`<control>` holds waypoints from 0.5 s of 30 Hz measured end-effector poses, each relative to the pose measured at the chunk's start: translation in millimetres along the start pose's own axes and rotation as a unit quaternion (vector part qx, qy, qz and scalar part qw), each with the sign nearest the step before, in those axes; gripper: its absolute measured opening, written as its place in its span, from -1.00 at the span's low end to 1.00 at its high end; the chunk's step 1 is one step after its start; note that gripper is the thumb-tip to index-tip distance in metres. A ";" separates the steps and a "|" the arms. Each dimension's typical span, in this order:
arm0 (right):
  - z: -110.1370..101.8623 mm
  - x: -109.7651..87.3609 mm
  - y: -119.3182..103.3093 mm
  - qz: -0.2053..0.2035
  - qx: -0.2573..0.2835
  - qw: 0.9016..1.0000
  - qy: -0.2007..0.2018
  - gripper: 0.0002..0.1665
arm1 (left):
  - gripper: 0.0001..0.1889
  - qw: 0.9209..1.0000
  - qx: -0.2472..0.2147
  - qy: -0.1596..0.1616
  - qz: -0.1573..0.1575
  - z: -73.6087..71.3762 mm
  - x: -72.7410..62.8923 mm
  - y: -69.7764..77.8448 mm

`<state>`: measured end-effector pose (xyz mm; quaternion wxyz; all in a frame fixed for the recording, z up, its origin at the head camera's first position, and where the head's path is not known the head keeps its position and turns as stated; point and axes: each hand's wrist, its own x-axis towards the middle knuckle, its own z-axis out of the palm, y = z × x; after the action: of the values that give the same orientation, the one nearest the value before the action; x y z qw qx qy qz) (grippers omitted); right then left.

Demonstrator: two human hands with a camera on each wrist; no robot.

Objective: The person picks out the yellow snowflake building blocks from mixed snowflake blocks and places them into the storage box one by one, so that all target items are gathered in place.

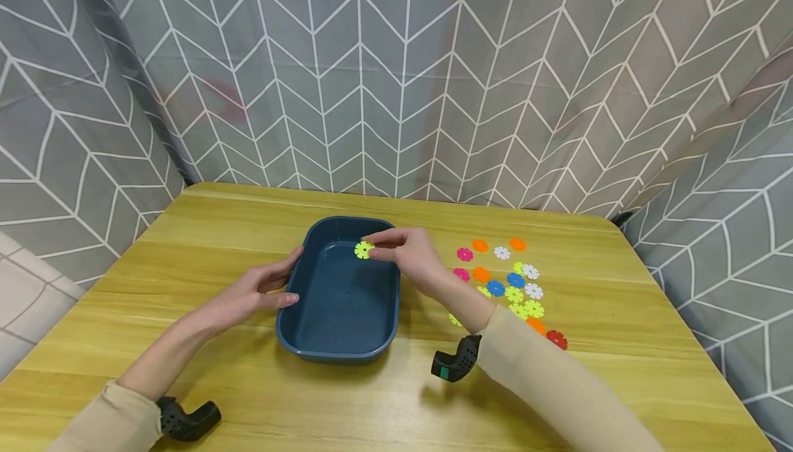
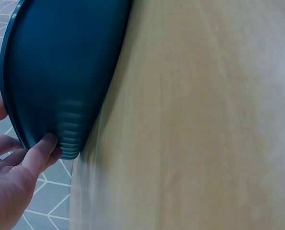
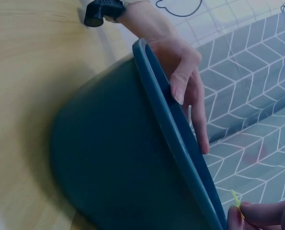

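Left hand (image 1: pixel 263 292) open – right hand (image 1: pixel 405 254) pinching

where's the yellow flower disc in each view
Head: the yellow disc is centre frame, pinched by the right hand over the blue tub.
Left wrist: not in view.
Right wrist: only its thin edge shows at bottom right, between the fingertips.
Shared landmark: the blue tub.

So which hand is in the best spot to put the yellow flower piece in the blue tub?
Probably the right hand: it pinches the yellow flower piece above the blue tub. The left hand only touches the tub's side.
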<state>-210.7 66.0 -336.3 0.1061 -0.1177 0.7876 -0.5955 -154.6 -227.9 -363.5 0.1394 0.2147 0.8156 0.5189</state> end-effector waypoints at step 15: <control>22.3 25.3 -5.8 0.017 0.048 0.999 -0.014 -0.71 | -0.16 1.000 0.003 -0.005 -0.004 -0.2 -0.8 1.9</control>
<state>-227.6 36.2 -337.3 0.1328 -0.1072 0.7586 -0.6288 -153.6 -227.7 -361.8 0.1452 0.2142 0.8174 0.5146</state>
